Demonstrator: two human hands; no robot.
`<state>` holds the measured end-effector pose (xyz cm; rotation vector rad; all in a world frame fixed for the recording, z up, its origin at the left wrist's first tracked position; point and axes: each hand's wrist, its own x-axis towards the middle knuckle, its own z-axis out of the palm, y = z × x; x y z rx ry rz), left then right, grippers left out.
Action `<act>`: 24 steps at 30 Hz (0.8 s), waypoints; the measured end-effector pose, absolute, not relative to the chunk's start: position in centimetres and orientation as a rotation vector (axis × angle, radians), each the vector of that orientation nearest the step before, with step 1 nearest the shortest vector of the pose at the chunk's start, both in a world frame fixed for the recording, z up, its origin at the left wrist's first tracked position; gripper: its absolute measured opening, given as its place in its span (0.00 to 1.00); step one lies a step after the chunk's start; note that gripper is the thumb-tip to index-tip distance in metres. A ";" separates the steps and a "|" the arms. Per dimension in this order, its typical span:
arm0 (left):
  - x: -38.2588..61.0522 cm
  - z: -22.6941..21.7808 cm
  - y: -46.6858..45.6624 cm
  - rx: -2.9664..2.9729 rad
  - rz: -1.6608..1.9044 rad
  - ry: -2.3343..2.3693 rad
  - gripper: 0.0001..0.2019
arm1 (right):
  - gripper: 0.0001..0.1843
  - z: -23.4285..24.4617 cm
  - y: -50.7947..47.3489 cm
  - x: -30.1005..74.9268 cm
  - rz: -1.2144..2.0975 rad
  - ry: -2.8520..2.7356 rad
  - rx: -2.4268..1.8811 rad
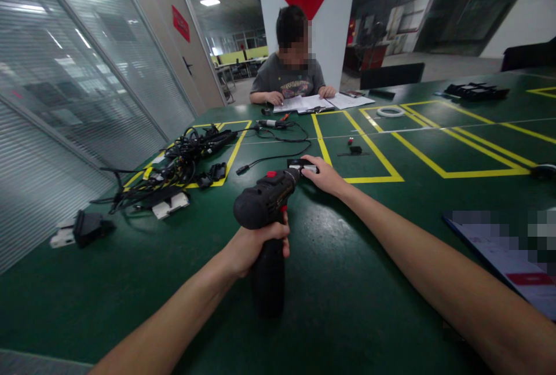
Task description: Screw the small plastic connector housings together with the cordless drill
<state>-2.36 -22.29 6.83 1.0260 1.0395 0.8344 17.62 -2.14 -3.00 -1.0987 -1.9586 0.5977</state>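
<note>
My left hand (pixel 260 242) is wrapped round the grip of a black cordless drill (pixel 266 198) with red accents, a finger near its trigger. The drill's chuck points forward, close to a small black and silver-white box-shaped part (pixel 296 164) on the table. My right hand (pixel 319 173) holds that part from the right, fingers closed on its edge. Whether the bit touches the part is hidden behind the chuck. Beyond the part a black cable (pixel 282 158) with a plug end curves over the table.
A tangle of black cables (pixel 186 152) lies on the left, near white-and-black parts (pixel 170 205). Yellow tape lines mark the green table (pixel 208 300). A tape roll (pixel 390 112) and a clipboard (pixel 499 247) are to the right. Across the table sits a person (pixel 289 77) with papers (pixel 304 103).
</note>
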 end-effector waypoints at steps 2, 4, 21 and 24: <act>-2.4 6.8 -22.3 1.030 0.826 1.042 0.13 | 0.25 -2.9 -2.2 17.6 0.600 -1.958 -1.100; -2.4 6.8 -22.3 1.035 0.820 1.045 0.12 | 0.25 -2.9 -2.2 17.6 0.599 -1.954 -1.105; -2.3 6.8 -22.2 1.042 0.838 1.039 0.12 | 0.25 -3.1 -2.0 17.7 0.584 -1.964 -1.114; -2.4 6.9 -22.2 1.049 0.832 1.044 0.12 | 0.26 -3.1 -2.0 17.6 0.590 -1.961 -1.117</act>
